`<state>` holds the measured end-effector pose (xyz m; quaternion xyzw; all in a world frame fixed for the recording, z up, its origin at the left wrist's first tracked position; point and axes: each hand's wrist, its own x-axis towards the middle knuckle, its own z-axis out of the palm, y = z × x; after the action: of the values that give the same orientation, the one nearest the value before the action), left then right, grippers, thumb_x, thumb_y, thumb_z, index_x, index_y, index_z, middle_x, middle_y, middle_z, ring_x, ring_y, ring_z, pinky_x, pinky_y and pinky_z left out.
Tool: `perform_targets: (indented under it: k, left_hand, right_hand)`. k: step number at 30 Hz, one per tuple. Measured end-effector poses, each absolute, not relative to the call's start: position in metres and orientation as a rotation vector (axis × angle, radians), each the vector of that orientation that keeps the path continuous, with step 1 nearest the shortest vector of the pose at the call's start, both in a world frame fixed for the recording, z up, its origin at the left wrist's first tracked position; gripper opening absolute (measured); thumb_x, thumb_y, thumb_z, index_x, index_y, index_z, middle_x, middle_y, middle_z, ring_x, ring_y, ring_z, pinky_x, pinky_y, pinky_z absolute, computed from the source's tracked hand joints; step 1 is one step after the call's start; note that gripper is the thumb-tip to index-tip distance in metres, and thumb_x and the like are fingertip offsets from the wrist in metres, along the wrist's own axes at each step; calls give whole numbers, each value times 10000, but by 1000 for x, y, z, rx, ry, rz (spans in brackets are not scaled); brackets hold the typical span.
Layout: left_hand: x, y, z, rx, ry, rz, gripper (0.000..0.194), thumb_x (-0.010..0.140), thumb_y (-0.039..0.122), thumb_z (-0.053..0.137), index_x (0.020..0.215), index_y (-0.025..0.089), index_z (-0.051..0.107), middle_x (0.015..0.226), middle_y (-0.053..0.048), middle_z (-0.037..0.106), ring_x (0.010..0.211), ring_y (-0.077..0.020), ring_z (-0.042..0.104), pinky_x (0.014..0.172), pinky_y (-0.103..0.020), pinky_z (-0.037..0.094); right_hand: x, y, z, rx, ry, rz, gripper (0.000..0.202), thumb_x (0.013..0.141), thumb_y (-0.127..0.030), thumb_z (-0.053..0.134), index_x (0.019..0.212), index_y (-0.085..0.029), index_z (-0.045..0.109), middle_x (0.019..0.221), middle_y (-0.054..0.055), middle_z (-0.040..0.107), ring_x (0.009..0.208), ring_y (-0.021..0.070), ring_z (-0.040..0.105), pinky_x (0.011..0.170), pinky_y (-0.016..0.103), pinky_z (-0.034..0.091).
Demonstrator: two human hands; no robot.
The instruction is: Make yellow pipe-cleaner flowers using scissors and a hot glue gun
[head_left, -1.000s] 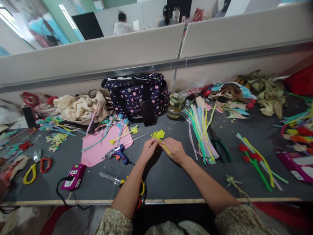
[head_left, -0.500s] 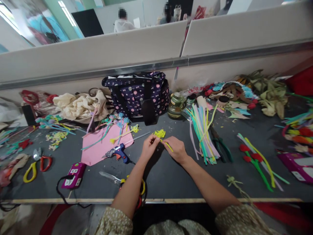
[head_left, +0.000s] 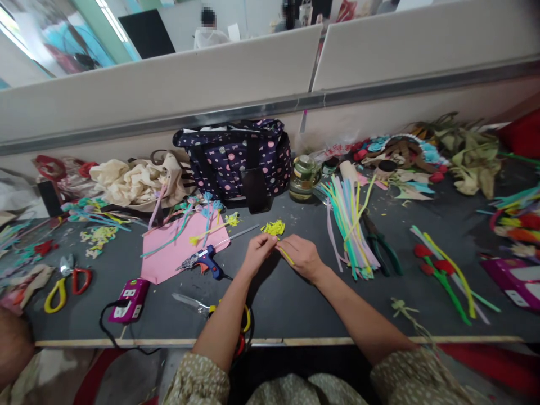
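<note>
Both of my hands meet just in front of a small heap of yellow bits (head_left: 274, 227) at the middle of the table. A short yellow pipe cleaner (head_left: 287, 256) lies along my right hand (head_left: 302, 257), whose fingers are closed on it. With thumb and fingertips, my left hand (head_left: 258, 252) pinches its far end; the exact grip there is partly hidden. To the left, a blue hot glue gun (head_left: 207, 260) rests on its side by a pink sheet (head_left: 162, 247). A bundle of pastel pipe cleaners (head_left: 350, 230) lies to the right.
Scissors (head_left: 194, 302) lie partly under my left forearm. Green-handled pliers (head_left: 386, 253) sit beside the bundle. A dark patterned bag (head_left: 236, 160), a phone (head_left: 255, 191) and a glass jar (head_left: 302, 179) stand behind. A purple power strip (head_left: 130, 300) is at left.
The yellow pipe cleaner has turned slightly in my right hand; both hands stay together in nearly the same place. Part of another person has come into view at the lower left edge.
</note>
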<state>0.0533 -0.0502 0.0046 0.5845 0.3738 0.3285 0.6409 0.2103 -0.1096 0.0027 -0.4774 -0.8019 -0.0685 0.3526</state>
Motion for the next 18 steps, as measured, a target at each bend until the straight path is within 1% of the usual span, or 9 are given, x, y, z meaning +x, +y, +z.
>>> perform_targets:
  k: [6, 10, 12, 14, 18]
  left_hand:
    - [53, -50, 4, 1406, 841, 797, 372, 813, 484, 571, 669, 144, 530, 544, 40, 423, 512, -80, 357, 513, -220, 268]
    - [53, -51, 8, 1494, 828, 835, 353, 830, 465, 555, 675, 148, 535, 559, 36, 425, 535, -92, 366, 538, -228, 287]
    - [53, -51, 10, 1550, 823, 873, 347, 834, 458, 553, 672, 150, 540, 581, 29, 438, 563, -101, 384, 564, -232, 307]
    - [54, -51, 12, 1597, 810, 903, 346, 841, 455, 542, 675, 153, 544, 608, 18, 460, 595, -112, 405, 594, -238, 327]
    - [54, -51, 14, 1661, 781, 961, 339, 852, 444, 526, 668, 159, 540, 665, -6, 500, 656, -133, 445, 658, -256, 361]
  right_hand:
    - [211, -109, -5, -1225, -1987, -19, 199, 918, -195, 469, 1015, -156, 637, 880, 97, 680, 823, 185, 593, 767, 318, 476]
    - [208, -108, -5, -1237, -1790, 181, 171, 909, -233, 490, 942, -192, 652, 868, 76, 689, 812, 182, 613, 772, 323, 485]
    - [205, -108, -3, -1291, -1628, 352, 173, 897, -291, 514, 877, -201, 661, 822, 59, 686, 771, 175, 623, 743, 313, 492]
    - [202, -107, 0, -1326, -1418, 595, 205, 870, -359, 545, 823, -197, 661, 751, 38, 676, 694, 162, 626, 677, 291, 501]
    - [196, -104, 3, -1261, -1010, 1052, 259, 767, -432, 644, 751, -174, 643, 616, 4, 638, 534, 129, 590, 537, 252, 490]
